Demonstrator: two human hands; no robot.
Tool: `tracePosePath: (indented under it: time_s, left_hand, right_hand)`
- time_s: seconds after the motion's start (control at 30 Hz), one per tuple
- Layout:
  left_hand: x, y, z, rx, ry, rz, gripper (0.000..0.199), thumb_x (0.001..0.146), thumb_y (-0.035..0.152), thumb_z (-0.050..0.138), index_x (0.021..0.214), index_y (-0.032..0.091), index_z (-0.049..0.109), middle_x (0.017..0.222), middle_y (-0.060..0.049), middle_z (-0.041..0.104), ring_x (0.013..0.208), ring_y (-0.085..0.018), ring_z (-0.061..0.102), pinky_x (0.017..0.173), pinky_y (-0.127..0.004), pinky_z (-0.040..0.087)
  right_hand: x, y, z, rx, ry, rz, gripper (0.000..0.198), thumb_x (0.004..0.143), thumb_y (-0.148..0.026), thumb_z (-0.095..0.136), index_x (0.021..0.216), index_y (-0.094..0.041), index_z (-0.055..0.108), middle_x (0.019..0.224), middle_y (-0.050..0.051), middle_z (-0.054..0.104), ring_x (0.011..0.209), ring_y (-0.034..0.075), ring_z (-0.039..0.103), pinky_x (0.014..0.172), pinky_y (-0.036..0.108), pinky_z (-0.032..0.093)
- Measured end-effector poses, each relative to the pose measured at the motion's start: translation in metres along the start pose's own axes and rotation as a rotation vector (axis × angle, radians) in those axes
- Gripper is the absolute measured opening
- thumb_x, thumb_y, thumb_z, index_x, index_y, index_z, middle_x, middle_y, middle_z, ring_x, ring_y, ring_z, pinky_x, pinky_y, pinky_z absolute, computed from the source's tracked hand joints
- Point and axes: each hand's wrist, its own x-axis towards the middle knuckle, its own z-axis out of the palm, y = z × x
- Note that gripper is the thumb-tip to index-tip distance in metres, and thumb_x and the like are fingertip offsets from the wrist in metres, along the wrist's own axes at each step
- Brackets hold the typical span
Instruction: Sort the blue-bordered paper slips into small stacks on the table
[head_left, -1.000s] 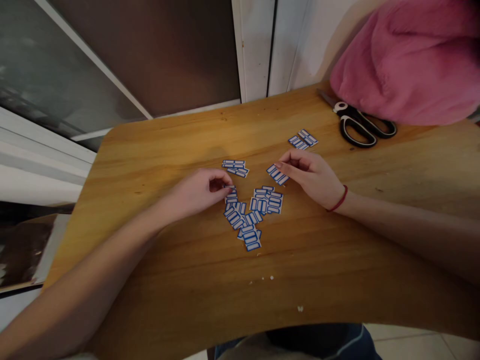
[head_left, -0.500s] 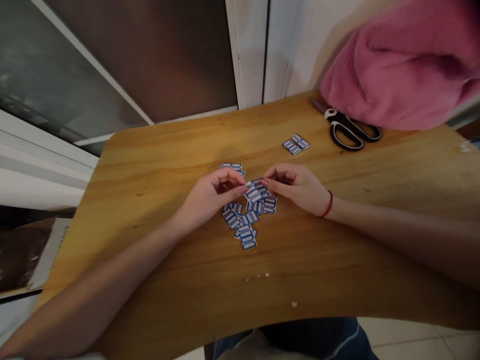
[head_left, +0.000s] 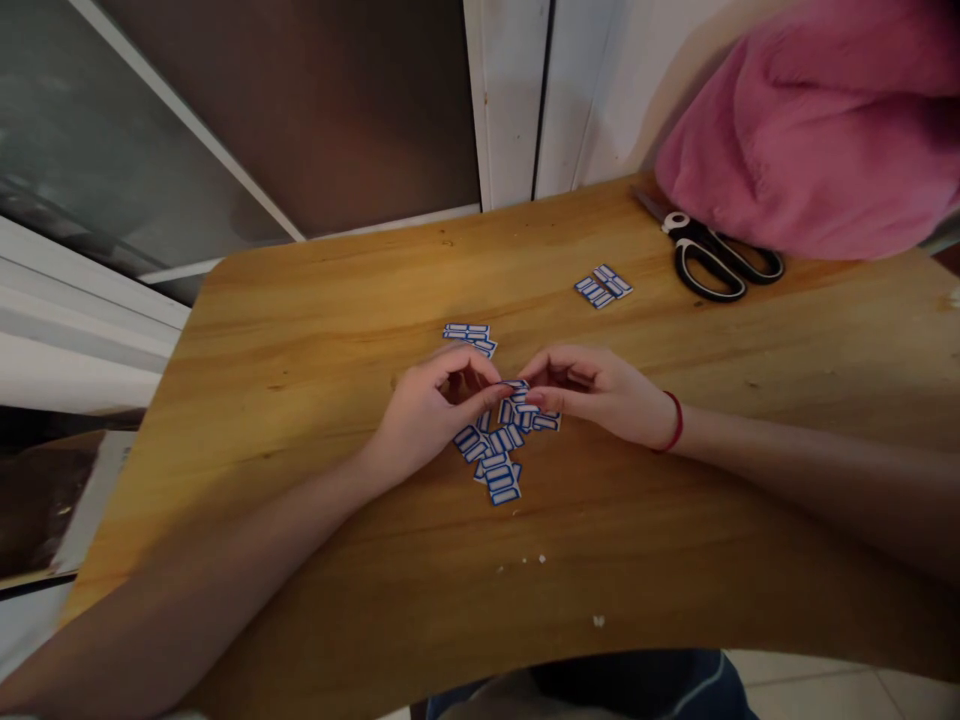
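Note:
Between my two hands is a small piece of blue-bordered white label stickers point(head_left: 514, 384), tilted nearly edge-on. My left hand point(head_left: 439, 410) pinches its left end between thumb and index finger. The fingertips of my right hand point(head_left: 592, 392) close on its right side, partly hiding it. Directly below lies a loose pile of similar label pieces point(head_left: 501, 468), overlapping at various angles. A few more label pieces point(head_left: 469, 333) lie just behind my left hand. Farther back to the right, a separate pair of label pieces point(head_left: 604, 286) rests flat on the table.
Black-handled scissors point(head_left: 712, 258) lie at the back right of the wooden table point(head_left: 337, 560), beside a pink plush cloth point(head_left: 810, 150). White paper scraps point(head_left: 541, 559) dot the front. A sliding door point(head_left: 375, 110) borders the far edge.
The held label piece has tipped from facing me to nearly edge-on. My hands have come slightly lower and closer together. The whole view has shifted a little.

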Motion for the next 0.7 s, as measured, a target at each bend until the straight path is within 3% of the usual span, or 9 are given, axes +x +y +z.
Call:
tracePosePath:
  time_s: [0.17, 0.3, 0.37, 0.6, 0.7]
  left_hand:
    - [-0.005, 0.005, 0.002, 0.024, 0.04, 0.07, 0.015, 0.086, 0.034, 0.061, 0.082, 0.021, 0.056, 0.076, 0.001, 0.057, 0.069, -0.013, 0.051, 0.063, -0.027, 0.042]
    - [-0.004, 0.006, 0.006, 0.271, 0.019, 0.262, 0.012, 0.083, 0.032, 0.066, 0.086, 0.023, 0.06, 0.088, -0.002, 0.06, 0.091, -0.018, 0.051, 0.086, -0.034, 0.041]
    - [-0.001, 0.005, 0.011, 0.368, -0.023, 0.297, 0.013, 0.082, 0.034, 0.067, 0.091, 0.024, 0.064, 0.095, -0.003, 0.061, 0.1, -0.021, 0.049, 0.095, -0.038, 0.037]
    - [0.017, 0.005, 0.034, 0.498, -0.115, 0.146, 0.032, 0.072, 0.039, 0.076, 0.099, 0.025, 0.066, 0.114, -0.005, 0.049, 0.112, -0.027, 0.041, 0.099, -0.044, 0.034]
    - [0.025, 0.012, 0.037, 0.552, -0.153, 0.118, 0.024, 0.072, 0.035, 0.076, 0.091, 0.024, 0.068, 0.11, -0.005, 0.049, 0.108, -0.027, 0.042, 0.094, -0.043, 0.036]
  right_hand:
    - [0.004, 0.005, -0.003, -0.015, 0.143, -0.052, 0.031, 0.074, -0.046, 0.07, 0.074, -0.017, 0.06, 0.066, -0.001, 0.057, 0.06, 0.009, 0.049, 0.054, 0.023, 0.04]
    - [0.016, 0.01, -0.011, 0.05, 0.389, -0.09, 0.036, 0.07, -0.049, 0.073, 0.07, -0.018, 0.056, 0.066, -0.003, 0.054, 0.054, 0.008, 0.042, 0.049, 0.023, 0.035]
    - [0.02, 0.013, -0.014, 0.07, 0.448, -0.072, 0.037, 0.069, -0.052, 0.073, 0.071, -0.019, 0.056, 0.065, -0.004, 0.053, 0.05, 0.007, 0.038, 0.045, 0.023, 0.031]
    - [0.022, 0.018, -0.019, 0.162, 0.403, -0.075, 0.04, 0.068, -0.053, 0.073, 0.073, -0.016, 0.06, 0.061, -0.005, 0.051, 0.046, 0.005, 0.036, 0.041, 0.022, 0.027]
    - [0.022, 0.016, -0.02, 0.19, 0.373, -0.058, 0.039, 0.067, -0.052, 0.073, 0.073, -0.015, 0.062, 0.06, -0.005, 0.052, 0.045, 0.004, 0.036, 0.041, 0.022, 0.026]
